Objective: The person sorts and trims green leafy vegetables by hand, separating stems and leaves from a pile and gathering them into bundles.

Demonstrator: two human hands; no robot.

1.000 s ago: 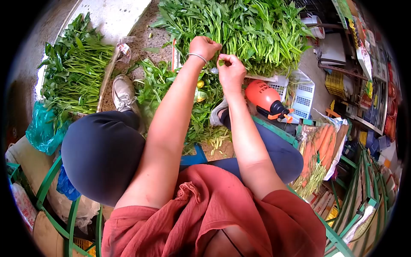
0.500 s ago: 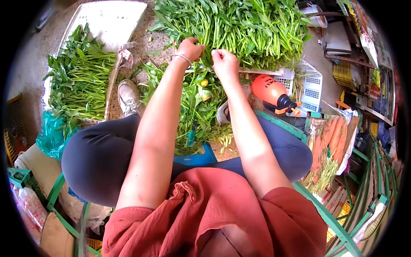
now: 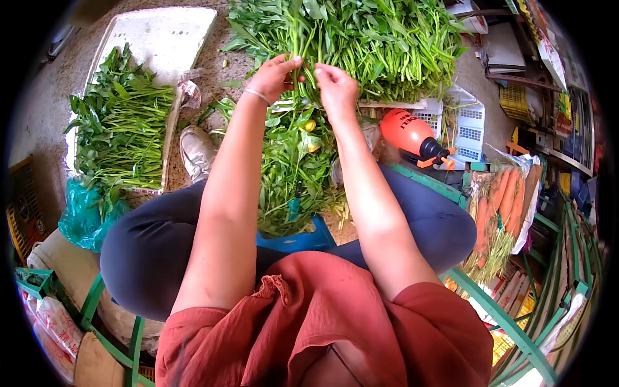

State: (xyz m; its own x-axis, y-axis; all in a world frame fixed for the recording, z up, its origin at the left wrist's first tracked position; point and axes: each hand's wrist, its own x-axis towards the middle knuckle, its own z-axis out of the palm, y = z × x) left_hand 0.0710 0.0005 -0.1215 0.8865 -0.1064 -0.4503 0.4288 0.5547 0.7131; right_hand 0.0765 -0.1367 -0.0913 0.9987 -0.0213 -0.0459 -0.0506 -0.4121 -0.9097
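Observation:
A big heap of water spinach (image 3: 387, 58), long green stems with narrow leaves, lies in front of me. At its near edge my left hand (image 3: 275, 79), with a bracelet on the wrist, is closed round a few water spinach stems (image 3: 298, 40). Just to the right, my right hand (image 3: 338, 92) pinches at the stems with thumb and forefinger; its fingertips partly hide what they grip. Below both hands, between my feet, loose greens (image 3: 293, 174) with a few yellow leaves lie piled above a blue plastic edge (image 3: 300, 240).
More stems in a row (image 3: 122, 129) lie on a white foam board (image 3: 164, 39) at left, near a teal plastic bag (image 3: 90, 216). An orange spray bottle (image 3: 407, 131) stands at right by a white crate (image 3: 469, 122). Bundled carrots (image 3: 506, 200) sit beside a green metal frame (image 3: 503, 322).
My left hand has turned and now grips stems raised from the heap's near edge. My right hand has shifted slightly left and down, close to the left hand.

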